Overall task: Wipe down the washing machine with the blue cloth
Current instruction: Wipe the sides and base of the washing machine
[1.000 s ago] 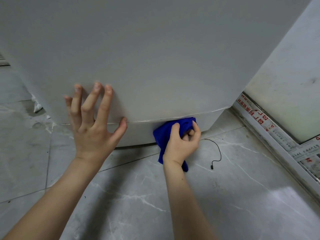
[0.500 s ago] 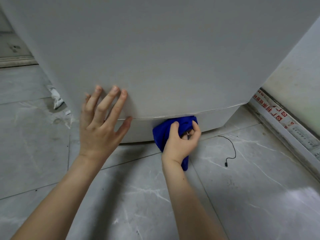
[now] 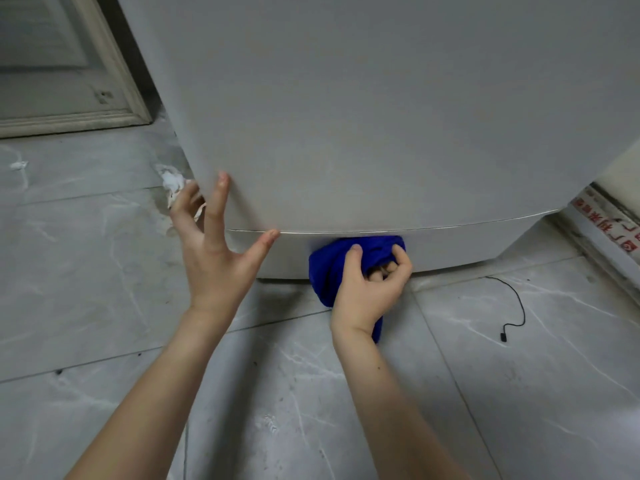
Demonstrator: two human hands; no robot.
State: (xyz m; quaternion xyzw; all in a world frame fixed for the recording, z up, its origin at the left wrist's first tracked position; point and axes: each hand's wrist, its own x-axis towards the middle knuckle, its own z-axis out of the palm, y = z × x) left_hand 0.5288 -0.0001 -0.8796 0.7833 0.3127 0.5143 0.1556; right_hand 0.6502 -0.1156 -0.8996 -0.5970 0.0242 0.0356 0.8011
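Observation:
The washing machine [image 3: 381,116] is a large pale grey box that fills the upper part of the view, with a recessed base strip [image 3: 467,244] under a thin metal seam. My right hand [image 3: 370,289] is shut on the bunched blue cloth [image 3: 325,268] and presses it against the base strip near the middle. A tail of the cloth hangs down to the floor below my wrist. My left hand [image 3: 211,247] is open with spread fingers at the machine's lower left corner: some fingers wrap around the edge, and the thumb touches the seam.
Grey marble-look floor tiles [image 3: 519,393] lie in front. A thin black cable [image 3: 516,306] lies on the floor at the right. A sill with red printed paper [image 3: 609,223] runs along the right. A door frame [image 3: 114,74] and white debris [image 3: 173,181] are at the left.
My left hand has slid left from flat on the front panel to the machine's left corner. The view has shifted left. My right hand stays on the cloth at the base strip.

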